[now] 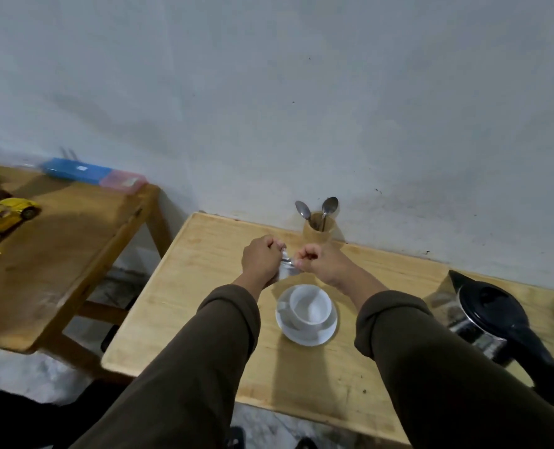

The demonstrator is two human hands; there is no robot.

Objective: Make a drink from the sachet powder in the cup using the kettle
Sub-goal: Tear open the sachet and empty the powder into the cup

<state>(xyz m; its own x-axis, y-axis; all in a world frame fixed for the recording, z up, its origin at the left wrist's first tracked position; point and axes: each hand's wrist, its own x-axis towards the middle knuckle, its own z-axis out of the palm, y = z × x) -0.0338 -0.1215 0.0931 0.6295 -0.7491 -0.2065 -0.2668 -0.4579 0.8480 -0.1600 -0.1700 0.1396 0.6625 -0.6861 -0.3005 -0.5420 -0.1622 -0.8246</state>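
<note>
From the head view, both arms in brown sleeves reach over the wooden worktop (204,254). The left hand (260,259) and the right hand (313,259) are each curled tight, pinching the top of a small silvery sachet (285,266) held between them, above and just behind the cup. The white cup (309,307) stands on a white saucer (305,337), its handle turned to the left. A kettle (492,314) with a black lid and handle stands to the right, well apart from the cup. By the wall, a wooden holder (319,233) carries two spoons (329,205). On a second table at left lies a yellow toy car (5,218).
</note>
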